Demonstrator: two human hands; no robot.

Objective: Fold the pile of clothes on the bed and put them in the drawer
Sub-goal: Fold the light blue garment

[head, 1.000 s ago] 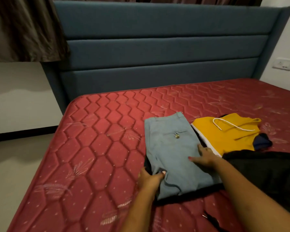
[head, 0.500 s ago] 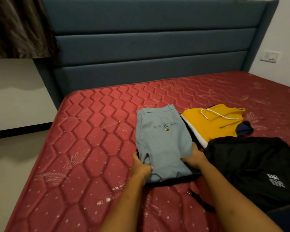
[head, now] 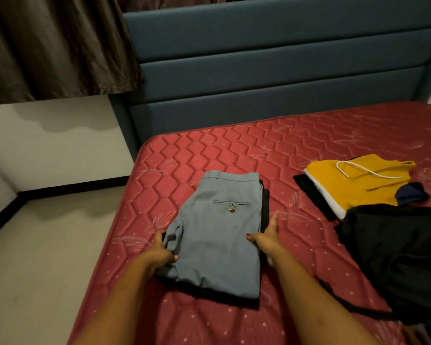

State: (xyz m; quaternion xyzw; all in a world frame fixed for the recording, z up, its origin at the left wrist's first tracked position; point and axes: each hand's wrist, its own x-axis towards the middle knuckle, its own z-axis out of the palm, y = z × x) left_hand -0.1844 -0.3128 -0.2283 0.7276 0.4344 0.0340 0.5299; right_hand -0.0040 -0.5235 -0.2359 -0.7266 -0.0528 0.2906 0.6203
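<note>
Light blue folded trousers lie on top of a dark folded garment, forming a stack near the left side of the red mattress. My left hand grips the stack's left edge, thumb on top and fingers tucked beneath. On the right edge rests my right hand, its fingers straight along the side and its thumb on the trousers. A folded yellow hooded top with a white cord lies farther right. Next to it sprawls an unfolded black garment.
A small navy piece sits between the yellow top and the black garment. The blue padded headboard stands at the far end. A brown curtain hangs at the upper left above pale floor beside the bed. No drawer is in view.
The stack with the blue trousers has slid left, away from the yellow top, with both hands at its sides. My right hand moved from the top of the trousers to their right edge.
</note>
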